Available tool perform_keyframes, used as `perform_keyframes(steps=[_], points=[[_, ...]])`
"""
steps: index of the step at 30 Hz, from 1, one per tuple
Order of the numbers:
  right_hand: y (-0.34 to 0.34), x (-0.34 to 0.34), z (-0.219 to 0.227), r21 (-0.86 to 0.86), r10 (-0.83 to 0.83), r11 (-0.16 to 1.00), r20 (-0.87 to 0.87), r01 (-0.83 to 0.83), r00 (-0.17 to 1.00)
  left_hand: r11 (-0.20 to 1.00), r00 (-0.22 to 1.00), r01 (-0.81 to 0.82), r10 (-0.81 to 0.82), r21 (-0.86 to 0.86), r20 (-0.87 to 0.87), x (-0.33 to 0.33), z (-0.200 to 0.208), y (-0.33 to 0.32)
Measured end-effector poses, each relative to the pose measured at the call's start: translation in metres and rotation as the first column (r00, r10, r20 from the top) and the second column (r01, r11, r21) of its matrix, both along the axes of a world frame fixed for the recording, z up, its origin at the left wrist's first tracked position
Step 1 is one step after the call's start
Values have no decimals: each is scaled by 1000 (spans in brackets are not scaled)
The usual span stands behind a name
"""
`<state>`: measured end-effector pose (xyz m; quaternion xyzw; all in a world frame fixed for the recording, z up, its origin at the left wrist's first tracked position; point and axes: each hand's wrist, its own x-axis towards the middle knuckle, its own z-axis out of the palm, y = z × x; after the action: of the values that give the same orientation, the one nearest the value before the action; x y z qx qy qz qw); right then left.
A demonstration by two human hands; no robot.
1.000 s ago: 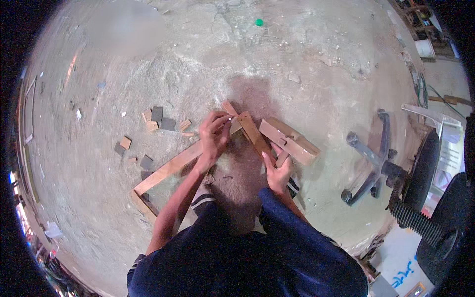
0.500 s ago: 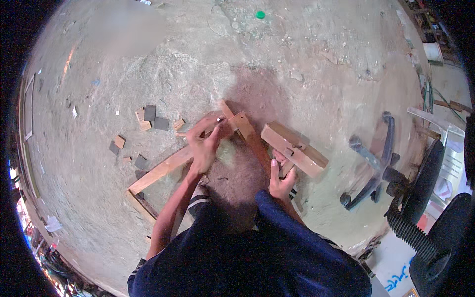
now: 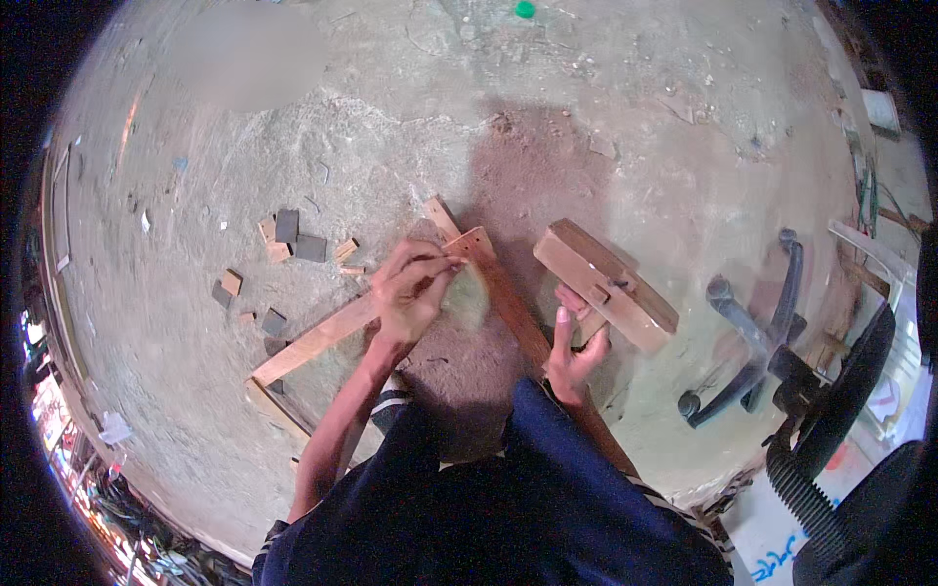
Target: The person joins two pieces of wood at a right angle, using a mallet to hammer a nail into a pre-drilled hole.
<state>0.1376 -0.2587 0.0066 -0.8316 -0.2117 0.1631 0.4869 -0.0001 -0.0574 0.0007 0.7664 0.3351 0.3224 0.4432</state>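
In my right hand is a wooden mallet, held by its short handle with the blocky head up and to the right. My left hand is closed in a pinch beside the top corner of a wooden frame. Whatever lies between those fingertips is too small to make out. Two reddish-brown strips cross at that corner, and small dark holes show near the end of one. Part of the frame's left strip is hidden behind my left hand and wrist.
Several small wood and dark offcuts lie on the concrete floor to the left. On the right stands a wheeled chair base with a ribbed black column. A green cap is at the far edge.
The mallet has shifted right and slightly down with my right hand. My left fingertips have moved slightly right and down, still pinched near the frame's corner. The whole view has shifted a little.
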Motion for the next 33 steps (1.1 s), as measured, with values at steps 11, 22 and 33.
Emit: perform_keyframes(steps=[11,22,33], points=[[-12,-15,9,70,-101,992,-97,108,990,942,984,148,-172,301,55,2,-19,9],[-23,-18,-7,-51,-5,999,6,5,1000,905,971,219,-240,365,12,-3,-13,9],[4,-21,7,23,5,1000,-35,-5,999,971,982,148,-167,188,91,0,-31,4]])
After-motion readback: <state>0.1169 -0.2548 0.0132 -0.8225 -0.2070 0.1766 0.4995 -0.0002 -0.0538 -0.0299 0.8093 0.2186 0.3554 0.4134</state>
